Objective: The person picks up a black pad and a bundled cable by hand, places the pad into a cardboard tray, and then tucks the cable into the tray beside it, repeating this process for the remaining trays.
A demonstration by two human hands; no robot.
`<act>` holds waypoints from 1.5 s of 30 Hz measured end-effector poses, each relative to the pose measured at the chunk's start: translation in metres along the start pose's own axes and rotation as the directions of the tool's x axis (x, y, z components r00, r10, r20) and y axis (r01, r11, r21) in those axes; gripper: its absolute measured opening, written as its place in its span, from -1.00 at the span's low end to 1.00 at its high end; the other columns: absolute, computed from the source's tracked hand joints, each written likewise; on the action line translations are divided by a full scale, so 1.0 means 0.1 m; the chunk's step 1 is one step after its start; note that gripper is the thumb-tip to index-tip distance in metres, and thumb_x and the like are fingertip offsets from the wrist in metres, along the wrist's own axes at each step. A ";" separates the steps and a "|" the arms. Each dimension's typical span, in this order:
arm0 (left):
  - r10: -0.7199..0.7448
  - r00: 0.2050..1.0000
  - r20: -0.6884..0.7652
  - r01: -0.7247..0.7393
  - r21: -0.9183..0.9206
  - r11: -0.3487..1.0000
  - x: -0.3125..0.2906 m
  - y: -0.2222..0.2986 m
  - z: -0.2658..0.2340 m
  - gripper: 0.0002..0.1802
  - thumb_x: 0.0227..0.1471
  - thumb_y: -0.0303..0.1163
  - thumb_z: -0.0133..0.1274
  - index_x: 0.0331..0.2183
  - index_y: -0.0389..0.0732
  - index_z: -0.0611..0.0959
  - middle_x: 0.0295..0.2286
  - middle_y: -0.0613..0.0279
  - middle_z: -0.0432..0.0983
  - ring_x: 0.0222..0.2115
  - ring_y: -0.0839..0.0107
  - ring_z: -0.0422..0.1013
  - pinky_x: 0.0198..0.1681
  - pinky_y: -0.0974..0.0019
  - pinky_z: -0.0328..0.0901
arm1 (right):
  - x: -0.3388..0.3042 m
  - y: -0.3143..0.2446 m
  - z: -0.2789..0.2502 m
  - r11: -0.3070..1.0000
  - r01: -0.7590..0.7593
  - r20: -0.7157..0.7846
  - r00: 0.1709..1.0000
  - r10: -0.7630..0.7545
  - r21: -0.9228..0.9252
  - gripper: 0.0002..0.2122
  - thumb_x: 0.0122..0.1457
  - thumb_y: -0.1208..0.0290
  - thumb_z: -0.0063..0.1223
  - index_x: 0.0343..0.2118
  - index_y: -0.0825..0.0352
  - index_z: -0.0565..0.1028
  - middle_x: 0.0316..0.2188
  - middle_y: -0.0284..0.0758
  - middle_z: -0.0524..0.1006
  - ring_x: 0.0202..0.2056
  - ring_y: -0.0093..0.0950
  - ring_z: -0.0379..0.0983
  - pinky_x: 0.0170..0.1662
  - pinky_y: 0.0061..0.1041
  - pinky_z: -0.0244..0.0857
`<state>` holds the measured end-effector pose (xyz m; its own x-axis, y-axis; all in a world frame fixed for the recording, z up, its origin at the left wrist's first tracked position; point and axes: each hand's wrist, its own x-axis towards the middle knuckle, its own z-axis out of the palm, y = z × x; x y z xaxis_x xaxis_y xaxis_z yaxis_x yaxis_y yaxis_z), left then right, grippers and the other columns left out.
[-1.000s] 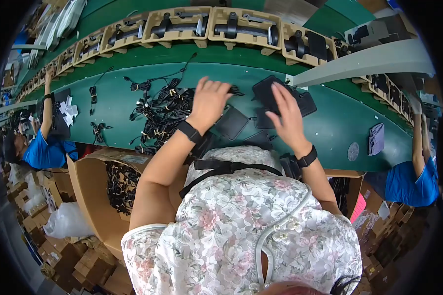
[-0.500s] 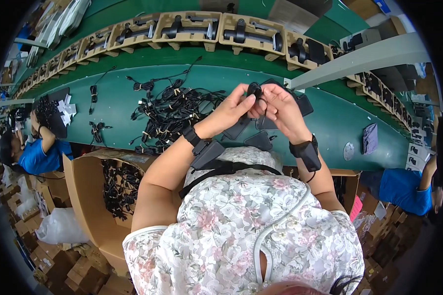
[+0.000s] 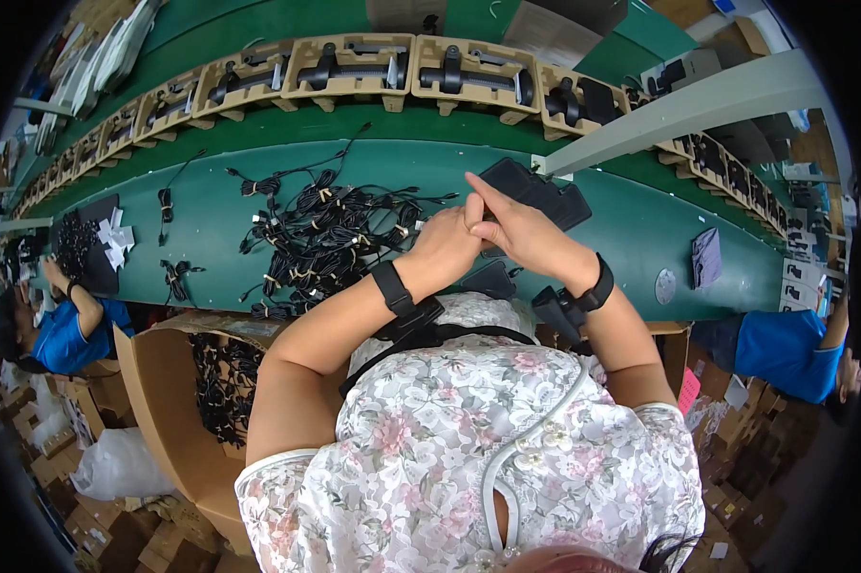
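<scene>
Table (image 3: 631,239): green, left to right
Cable pile (image 3: 330,229): on table's left
Flat black cases (image 3: 564,205): just beyond right hand (image 3: 533,236)
Right hand: index straight, touching left hand (image 3: 445,250)
Left hand: fingers bent
Grip: cannot tell for either

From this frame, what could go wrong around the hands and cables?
1. The black cables lie in one overlapping pile, so lifting one bundle might drag or tangle others.
2. A flat black piece sits near the body-side edge of the green table; a nudge from the torso could knock it off.
3. The left hand is beside the pile; the bulky black wrist device might snag a loop.
</scene>
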<state>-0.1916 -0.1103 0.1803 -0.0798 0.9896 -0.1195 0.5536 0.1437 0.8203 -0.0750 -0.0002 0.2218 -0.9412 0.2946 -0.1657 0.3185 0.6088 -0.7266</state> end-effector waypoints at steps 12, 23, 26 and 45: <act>0.239 0.853 -0.464 -0.145 0.228 0.963 0.19 -0.12 -0.16 -0.38 -0.19 -0.51 0.17 -0.09 -0.39 0.24 -0.16 -0.12 0.33 -0.14 -0.01 0.30 -0.08 0.15 0.23 | 0.07 0.48 -0.51 0.923 -0.230 -0.355 0.928 0.112 -0.310 -0.76 0.16 0.34 -0.10 -0.14 0.31 0.34 -0.37 0.00 0.48 -0.36 -0.05 0.43 -0.35 -0.17 0.30; 0.037 0.900 -0.433 0.098 0.284 0.954 -0.09 -0.82 -0.07 -0.52 -0.14 -0.49 0.08 -0.11 -0.31 0.36 -0.21 -0.04 0.34 -0.15 0.01 0.26 -0.05 0.10 0.15 | 0.55 1.54 -1.41 0.498 -0.695 -0.472 0.718 0.511 -0.519 -0.71 0.12 0.25 -0.13 -0.27 0.38 0.47 -0.34 -0.03 0.52 -0.25 -0.10 0.45 -0.21 -0.18 0.32; 0.131 0.932 -0.337 -0.017 0.321 0.947 0.11 -0.64 0.03 -0.56 -0.13 -0.46 0.07 -0.14 -0.30 0.39 -0.22 0.00 0.35 -0.16 0.05 0.27 -0.05 0.12 0.16 | 0.59 1.92 -1.60 0.435 -0.734 -0.429 0.666 0.611 -0.521 -0.69 0.10 0.24 -0.13 -0.25 0.40 0.48 -0.26 0.00 0.50 -0.19 -0.12 0.44 -0.14 -0.20 0.31; 0.175 0.980 0.090 -0.195 0.328 0.924 1.05 -1.46 0.91 -0.07 -0.31 -0.04 0.23 0.07 -0.25 0.28 0.15 -0.10 -0.05 0.20 0.08 -0.17 0.24 0.16 -0.22 | 1.52 2.87 -0.37 0.744 -0.646 -0.823 0.322 0.468 0.170 -0.70 0.08 0.23 -0.01 -0.24 0.37 0.38 -0.39 -0.02 0.48 -0.26 -0.11 0.42 -0.13 -0.25 0.27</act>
<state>-0.2054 -0.0274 -0.0035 0.0932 0.9954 -0.0234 0.7990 -0.0607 0.5983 -0.1230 0.2464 0.0123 -0.0613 0.9860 0.1553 0.8257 0.1375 -0.5471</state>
